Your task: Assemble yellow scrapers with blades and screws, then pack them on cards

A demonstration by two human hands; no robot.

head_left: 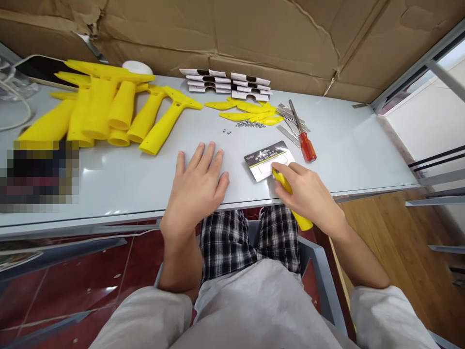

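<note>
My left hand [198, 186] lies flat on the table, palm down and fingers spread, with nothing in it. My right hand [307, 189] is wrapped round a yellow plastic scraper handle [302, 222], whose lower end sticks out past the table's front edge. The head of that handle is partly hidden by my fingers and reaches the lower right edge of a black-and-white printed card [269, 160]. This card rests on the tabletop between my hands, slightly tilted. Two small screws [226, 131] lie beyond my left hand.
Several yellow scraper handles [160, 128] are heaped at the left. Toward the back are folded cards [250, 87], yellow clamp pieces [236, 116], a pile of screws [250, 124], metal blades [289, 135] and a red-handled screwdriver [307, 148]. Cardboard [254, 39] walls the rear.
</note>
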